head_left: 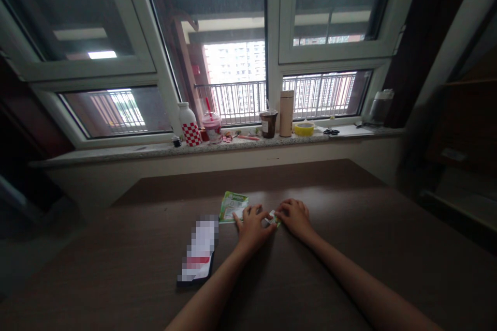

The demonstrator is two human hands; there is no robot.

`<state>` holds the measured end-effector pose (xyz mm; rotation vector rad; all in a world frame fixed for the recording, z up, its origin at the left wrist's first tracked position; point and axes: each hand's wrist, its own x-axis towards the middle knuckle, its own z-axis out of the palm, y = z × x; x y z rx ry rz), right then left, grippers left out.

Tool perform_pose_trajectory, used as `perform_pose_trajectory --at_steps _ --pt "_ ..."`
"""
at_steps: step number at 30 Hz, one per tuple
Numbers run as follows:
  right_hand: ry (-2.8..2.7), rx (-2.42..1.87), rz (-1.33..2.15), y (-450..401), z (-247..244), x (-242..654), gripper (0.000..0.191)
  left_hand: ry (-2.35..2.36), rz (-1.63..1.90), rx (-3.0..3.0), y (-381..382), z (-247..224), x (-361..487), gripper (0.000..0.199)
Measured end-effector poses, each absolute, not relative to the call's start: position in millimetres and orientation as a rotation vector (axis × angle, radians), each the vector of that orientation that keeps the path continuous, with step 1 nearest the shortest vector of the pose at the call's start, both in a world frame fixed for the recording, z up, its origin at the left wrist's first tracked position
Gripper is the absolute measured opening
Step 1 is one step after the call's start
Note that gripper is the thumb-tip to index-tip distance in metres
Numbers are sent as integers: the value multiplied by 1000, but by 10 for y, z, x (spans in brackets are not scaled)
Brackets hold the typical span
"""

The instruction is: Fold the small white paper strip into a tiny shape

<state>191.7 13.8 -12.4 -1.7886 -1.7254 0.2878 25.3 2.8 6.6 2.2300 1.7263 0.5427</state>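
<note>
Between my two hands is a small white-and-green piece (273,215), possibly paper or wrapper; fingers cover much of it. My left hand (254,227) has its thumb and forefinger closed at the left side of this piece, with the other fingers spread towards the green-and-white printed packet (232,206). That packet lies flat on the table, its right part hidden behind my left fingers. I cannot tell whether the two are joined. At the right side of the small piece, my right hand (297,219) pinches it with bent fingers.
On the brown table (349,248), a dark-edged phone-like thing (201,248), partly pixelated, lies left of my left forearm. Along the windowsill (151,151) stand a checkered bottle (191,126), drink cups (268,125), a tan flask (286,114), yellow tape (303,129) and scissors (331,132).
</note>
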Motion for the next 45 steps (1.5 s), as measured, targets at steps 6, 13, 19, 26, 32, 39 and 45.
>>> perform_pose_trajectory --at_steps 6,13,19,26,32,39,45 --pt "-1726 -1777 277 129 -110 1906 12 1730 548 2245 34 56 254 26" --pt "-1728 -1778 276 128 -108 1903 12 1743 499 2260 31 61 253 27" --pt "-1719 -1782 266 140 -120 1905 12 1751 511 2298 29 42 263 27" --pt "-1723 -1805 241 163 -127 1919 14 1752 540 2310 38 32 280 29" --pt "-1728 -1818 223 156 -111 1910 13 1740 560 2308 38 30 273 27" --pt "-1716 -1812 235 135 -88 1890 14 1743 571 2307 40 12 270 27" --pt "-1716 -1804 231 129 -89 1880 14 1743 561 2306 25 29 275 29"
